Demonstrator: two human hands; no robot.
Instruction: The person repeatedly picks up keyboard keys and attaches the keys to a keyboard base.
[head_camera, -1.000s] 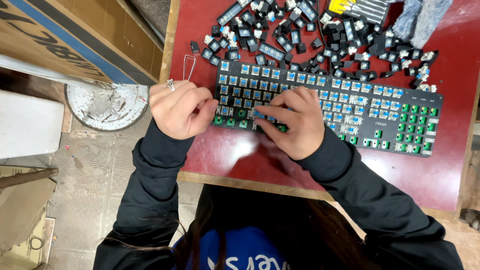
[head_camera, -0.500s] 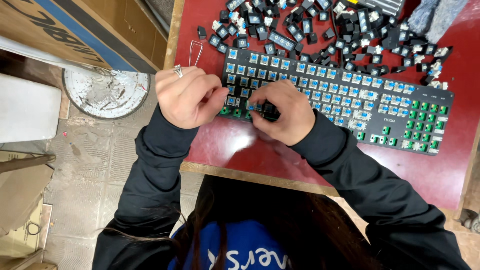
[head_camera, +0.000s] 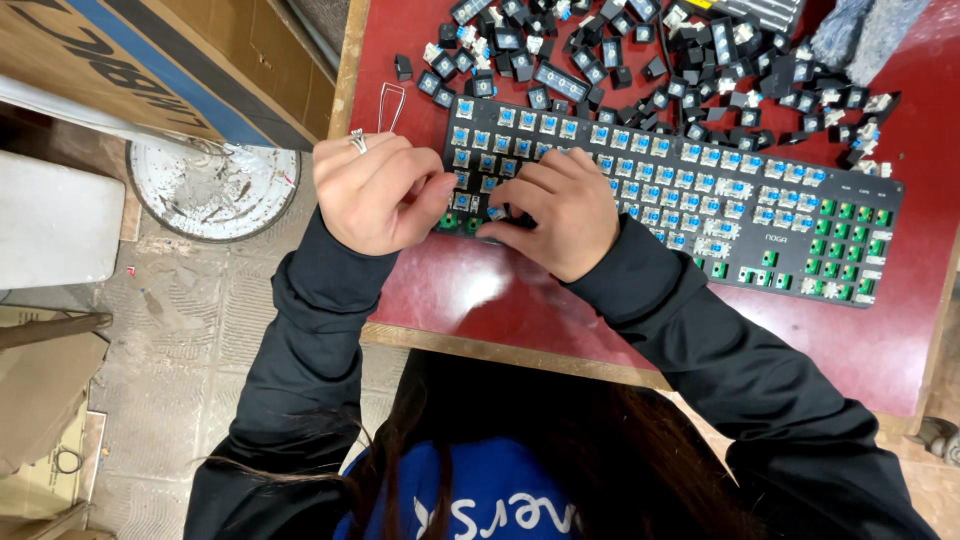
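Top-down view from the head camera, read left to right. On the tiled floor at far left lies a round white lid (head_camera: 213, 187), stained and scuffed, with a cardboard box (head_camera: 130, 60) bearing a blue stripe above it. At the left edge of the red table (head_camera: 620, 330) rests a bent wire keycap puller (head_camera: 389, 106), just above the left hand. The left hand (head_camera: 375, 190), a ring on one finger, is curled into a loose fist at the lower left corner of the keyboard, its fingertips turned toward the right hand; whether it grips anything cannot be told. The right hand (head_camera: 555, 212) lies palm down on the keyboard's left part, fingers bent narrow and pressed to the switches near the bottom row; what it holds, if anything, is hidden. The black keyboard (head_camera: 850, 195) lies slightly tilted across the table with its caps off, showing blue switches over most of its face and green ones at its right end. Behind it spreads a heap of loose black keycaps (head_camera: 640, 50). At upper right lies a blue-grey cloth (head_camera: 860, 30)
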